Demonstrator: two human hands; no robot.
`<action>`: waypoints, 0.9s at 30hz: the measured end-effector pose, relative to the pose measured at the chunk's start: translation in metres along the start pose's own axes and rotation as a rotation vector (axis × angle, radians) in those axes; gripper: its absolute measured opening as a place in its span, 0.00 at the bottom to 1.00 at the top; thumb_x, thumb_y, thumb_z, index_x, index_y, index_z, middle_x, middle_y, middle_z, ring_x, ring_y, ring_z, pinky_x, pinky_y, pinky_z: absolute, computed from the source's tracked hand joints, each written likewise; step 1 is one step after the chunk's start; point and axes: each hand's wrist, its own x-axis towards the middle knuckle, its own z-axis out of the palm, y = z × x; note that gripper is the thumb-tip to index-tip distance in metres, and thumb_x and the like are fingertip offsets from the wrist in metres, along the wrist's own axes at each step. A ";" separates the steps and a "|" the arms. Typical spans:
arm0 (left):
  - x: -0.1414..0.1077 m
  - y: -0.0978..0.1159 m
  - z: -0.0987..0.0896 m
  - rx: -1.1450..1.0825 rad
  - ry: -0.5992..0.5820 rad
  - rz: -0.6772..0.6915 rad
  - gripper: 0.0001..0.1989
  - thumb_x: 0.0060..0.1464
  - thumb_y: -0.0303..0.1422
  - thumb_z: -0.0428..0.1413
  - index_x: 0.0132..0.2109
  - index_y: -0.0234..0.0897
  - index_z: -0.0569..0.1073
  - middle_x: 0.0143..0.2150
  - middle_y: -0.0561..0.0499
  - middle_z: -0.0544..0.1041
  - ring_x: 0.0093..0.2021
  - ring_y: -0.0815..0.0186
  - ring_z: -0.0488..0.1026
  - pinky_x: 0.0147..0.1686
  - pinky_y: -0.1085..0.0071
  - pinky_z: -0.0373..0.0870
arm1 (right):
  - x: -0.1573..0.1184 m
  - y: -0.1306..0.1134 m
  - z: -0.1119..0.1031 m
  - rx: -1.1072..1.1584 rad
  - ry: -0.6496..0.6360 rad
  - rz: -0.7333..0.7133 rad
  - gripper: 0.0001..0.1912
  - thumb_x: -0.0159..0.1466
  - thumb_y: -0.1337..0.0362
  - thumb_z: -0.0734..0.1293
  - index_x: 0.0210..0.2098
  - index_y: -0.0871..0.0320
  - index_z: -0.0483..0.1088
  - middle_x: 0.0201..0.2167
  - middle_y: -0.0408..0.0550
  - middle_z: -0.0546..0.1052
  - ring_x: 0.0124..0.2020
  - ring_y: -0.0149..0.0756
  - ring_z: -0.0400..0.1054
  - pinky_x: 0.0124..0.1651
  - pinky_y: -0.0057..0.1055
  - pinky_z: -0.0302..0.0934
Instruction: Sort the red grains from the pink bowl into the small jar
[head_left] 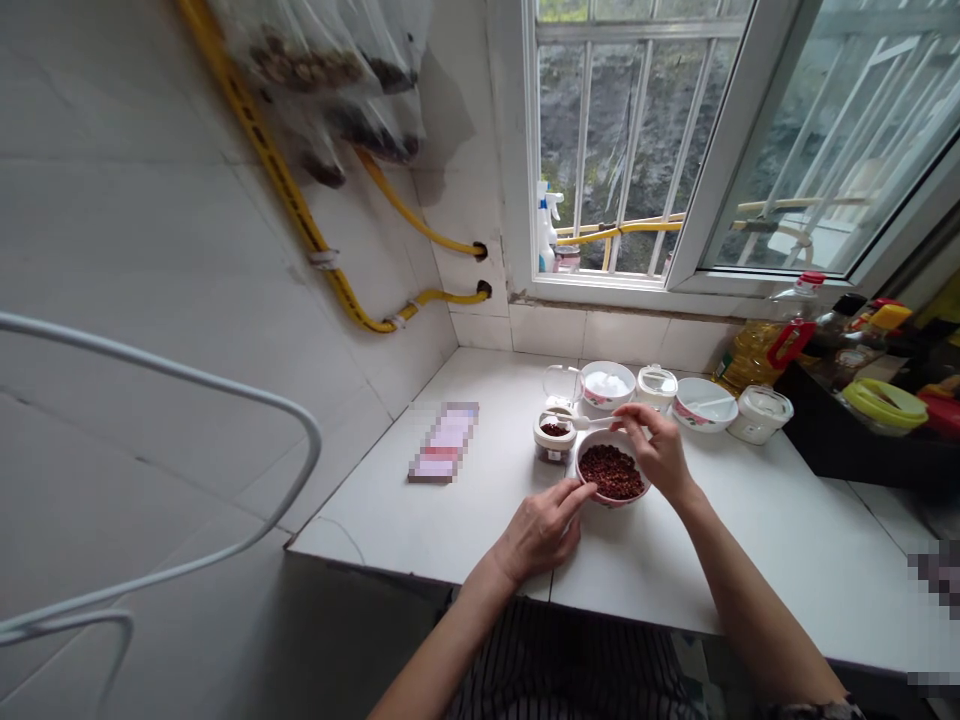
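Note:
A white bowl [616, 503] full of dark red peppercorns [611, 470] stands on the counter in front of me. My left hand [544, 530] steadies its near left rim, with the index finger over the edge and the other fingers curled. Between the fingers of my right hand [660, 450] is the handle of a small white spoon [589, 422], held above the bowl's far side. The spoon's head is over the mouth of a small clear jar [554, 447] with a white rim, which holds some of the same peppercorns. Its clear lid [562, 381] stands raised behind it.
Behind are a bowl of white powder [608, 384], a second bowl [705, 404] with a white spoon across it, and two lidded jars [760, 414] [657, 385]. An oil bottle [757, 350] and a black condiment box [825, 430] stand right. A blurred packet [444, 443] lies left.

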 end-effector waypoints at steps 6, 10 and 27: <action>0.000 0.000 0.001 -0.004 0.009 0.000 0.29 0.57 0.22 0.49 0.65 0.39 0.58 0.54 0.43 0.74 0.50 0.58 0.77 0.44 0.64 0.80 | -0.007 0.018 -0.013 -0.130 -0.101 0.086 0.08 0.61 0.66 0.61 0.30 0.54 0.71 0.21 0.44 0.76 0.30 0.40 0.72 0.43 0.37 0.64; -0.001 0.000 0.001 -0.008 0.007 -0.005 0.29 0.58 0.22 0.49 0.66 0.40 0.58 0.53 0.43 0.74 0.50 0.58 0.76 0.44 0.63 0.79 | -0.010 0.020 -0.002 -0.146 -0.215 0.083 0.10 0.60 0.67 0.60 0.27 0.54 0.71 0.24 0.45 0.78 0.31 0.40 0.72 0.50 0.40 0.61; 0.001 0.001 -0.001 -0.008 0.007 0.005 0.30 0.58 0.22 0.48 0.66 0.40 0.57 0.53 0.43 0.74 0.49 0.58 0.77 0.43 0.64 0.80 | -0.006 0.022 -0.011 0.255 -0.075 0.460 0.08 0.55 0.58 0.64 0.28 0.55 0.72 0.17 0.42 0.76 0.24 0.39 0.71 0.37 0.36 0.66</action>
